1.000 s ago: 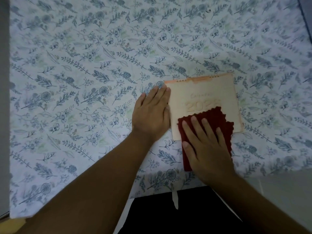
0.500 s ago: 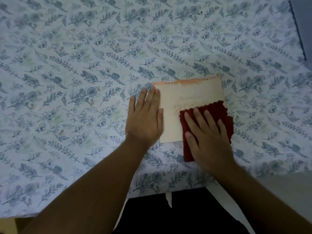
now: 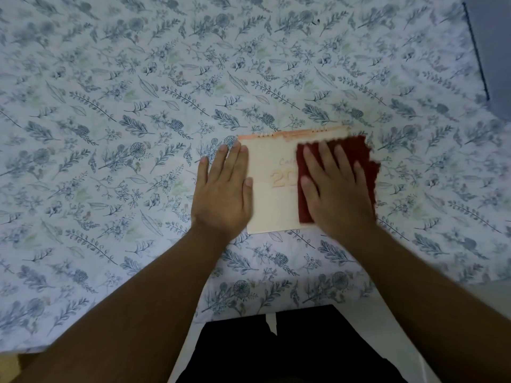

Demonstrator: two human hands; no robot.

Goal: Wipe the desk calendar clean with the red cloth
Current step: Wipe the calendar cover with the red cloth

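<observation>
The cream desk calendar lies flat on the floral cloth, its spiral binding along the far edge. My left hand rests flat with spread fingers on the calendar's left edge, partly on the cloth. My right hand presses flat on the red cloth, which covers the calendar's right half up to the binding. The cloth hides the right part of the printed year; only "20" shows.
A white tablecloth with blue leaf print covers the whole surface. Its near edge hangs just below my forearms, above a dark area. A grey surface with a dark seam lies at the far right corner.
My right hand has slid the red cloth from the calendar's near right corner up toward the binding. My left hand has stayed on the left edge. The view shifted.
</observation>
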